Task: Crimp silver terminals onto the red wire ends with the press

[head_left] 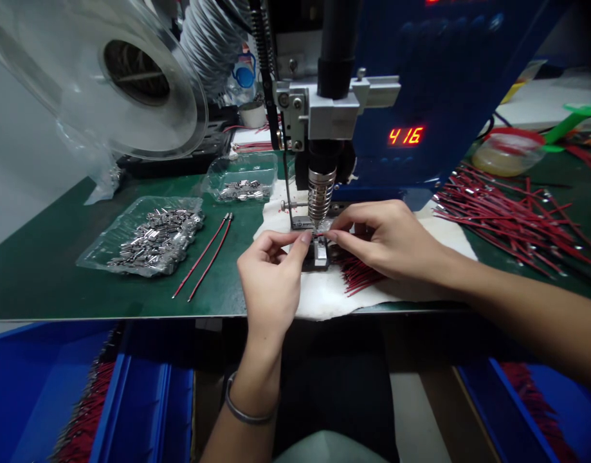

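Note:
Below the tip of the soldering machine's iron point(321, 193), my two hands meet over a small metal fixture point(320, 251). My right hand point(382, 238) pinches a short red wire point(320, 235) between thumb and fingers. From the left, my left hand point(276, 270) is closed in a pinch at the fixture. Whatever sits between its fingertips is too small and covered to make out. Under my right hand lies a bundle of red wires point(360, 275) on a white cloth point(324, 302). Two red wires with metal ends point(209, 257) rest on the green table to the left.
Clear plastic trays point(90, 257) with small metal parts stand left, near a large reel point(179, 122). The blue machine housing point(396, 167) shows 416. A red wire pile point(512, 218) and a red-rimmed tub point(510, 154) lie right. Blue bins point(145, 399) sit below the table edge.

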Available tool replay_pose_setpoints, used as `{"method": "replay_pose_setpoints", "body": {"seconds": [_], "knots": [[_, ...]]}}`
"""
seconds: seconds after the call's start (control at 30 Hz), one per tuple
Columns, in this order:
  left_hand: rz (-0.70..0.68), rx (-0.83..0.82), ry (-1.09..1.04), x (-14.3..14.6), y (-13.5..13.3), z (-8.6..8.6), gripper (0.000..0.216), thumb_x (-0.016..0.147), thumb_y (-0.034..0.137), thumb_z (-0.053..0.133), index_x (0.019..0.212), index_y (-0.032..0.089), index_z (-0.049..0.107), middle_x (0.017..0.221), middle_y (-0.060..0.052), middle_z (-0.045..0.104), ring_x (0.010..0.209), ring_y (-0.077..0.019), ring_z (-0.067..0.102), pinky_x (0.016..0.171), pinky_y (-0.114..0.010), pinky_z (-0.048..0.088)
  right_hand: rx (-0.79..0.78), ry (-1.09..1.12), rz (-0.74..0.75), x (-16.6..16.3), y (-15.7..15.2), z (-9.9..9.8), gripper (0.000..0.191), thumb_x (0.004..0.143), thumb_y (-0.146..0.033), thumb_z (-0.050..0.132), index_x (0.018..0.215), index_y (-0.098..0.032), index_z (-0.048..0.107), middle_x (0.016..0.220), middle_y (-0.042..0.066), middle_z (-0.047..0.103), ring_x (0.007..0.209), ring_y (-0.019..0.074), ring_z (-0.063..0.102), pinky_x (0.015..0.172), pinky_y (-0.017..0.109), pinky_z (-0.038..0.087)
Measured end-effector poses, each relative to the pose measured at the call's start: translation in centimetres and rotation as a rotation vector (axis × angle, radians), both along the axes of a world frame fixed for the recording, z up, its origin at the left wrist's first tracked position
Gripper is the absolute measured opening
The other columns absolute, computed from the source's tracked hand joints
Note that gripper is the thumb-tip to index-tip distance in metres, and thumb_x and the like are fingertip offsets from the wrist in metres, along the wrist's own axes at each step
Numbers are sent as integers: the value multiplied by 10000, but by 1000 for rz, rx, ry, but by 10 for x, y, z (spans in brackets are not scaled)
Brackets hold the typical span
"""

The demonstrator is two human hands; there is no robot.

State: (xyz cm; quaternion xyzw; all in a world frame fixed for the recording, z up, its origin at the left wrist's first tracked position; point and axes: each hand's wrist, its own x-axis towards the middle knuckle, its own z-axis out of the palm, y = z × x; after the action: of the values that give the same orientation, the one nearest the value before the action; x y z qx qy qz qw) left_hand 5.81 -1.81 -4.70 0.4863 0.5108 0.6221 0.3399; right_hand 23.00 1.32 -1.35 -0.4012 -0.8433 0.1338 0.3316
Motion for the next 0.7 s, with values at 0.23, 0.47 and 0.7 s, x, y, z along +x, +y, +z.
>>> {"method": "replay_pose_setpoints", "body": {"seconds": [0.23,0.47,0.7], "knots": [[13,-14,8,1,0,2,161,742,290,775,741,145,703,717,-31,695,617,-113,588,582,-212,450,-1,1,2,0,1,0,125,864,-208,626,808,-135,712,740,15,697,625,99,583,606,225,399],[10,-26,-4,0,0,1,150,733,285,786,744,156,710,736,-31,703,634,-112,600,592,-203,454,6,14,13,1,0,-1,120,867,-207,626,809,-142,708,734,8,694,602,91,570,606,222,391],[16,-25,18,0,0,1,164,744,293,776,744,146,704,693,-24,676,606,-110,576,568,-207,437,22,5,9,1,0,0,119,867,-204,631,804,-136,706,746,11,697,623,90,579,613,215,391]]}}
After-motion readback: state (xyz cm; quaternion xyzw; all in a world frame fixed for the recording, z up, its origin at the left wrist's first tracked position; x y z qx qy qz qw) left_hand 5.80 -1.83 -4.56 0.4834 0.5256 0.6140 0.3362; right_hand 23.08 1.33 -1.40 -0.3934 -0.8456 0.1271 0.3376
